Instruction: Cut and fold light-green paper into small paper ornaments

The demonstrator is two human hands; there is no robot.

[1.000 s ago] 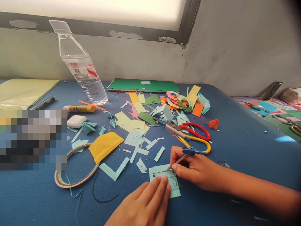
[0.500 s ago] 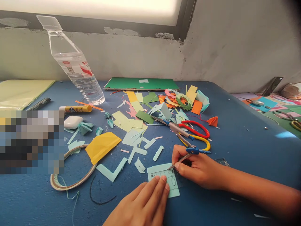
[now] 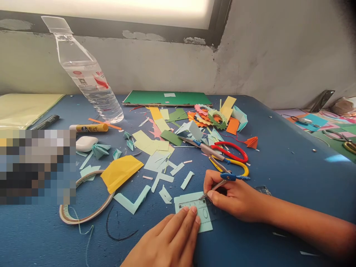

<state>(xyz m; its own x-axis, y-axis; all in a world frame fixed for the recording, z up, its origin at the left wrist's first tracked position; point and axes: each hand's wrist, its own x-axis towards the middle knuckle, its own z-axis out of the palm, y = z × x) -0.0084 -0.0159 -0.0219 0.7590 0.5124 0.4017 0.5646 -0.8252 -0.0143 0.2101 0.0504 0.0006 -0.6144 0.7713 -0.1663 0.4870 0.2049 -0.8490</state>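
Note:
My right hand [image 3: 232, 198] pinches a drawing compass [image 3: 229, 176] with a blue hinge. The compass slants down to the left, its tip at the upper edge of a clear ruler [image 3: 191, 204]. Beneath the ruler lies a pale teal piece of paper [image 3: 205, 226]. My left hand [image 3: 169, 239] rests flat, its fingertips pressing the ruler against the paper. Just beyond my right hand lie scissors [image 3: 213, 152] with red and yellow handles.
Paper scraps [image 3: 151, 142] litter the blue table. At the left are a tape roll [image 3: 62, 215], a yellow folded paper [image 3: 121, 172], a glue stick [image 3: 89, 128] and a white case [image 3: 86, 143]. A water bottle [image 3: 89, 85] stands behind, near a green board [image 3: 167, 97].

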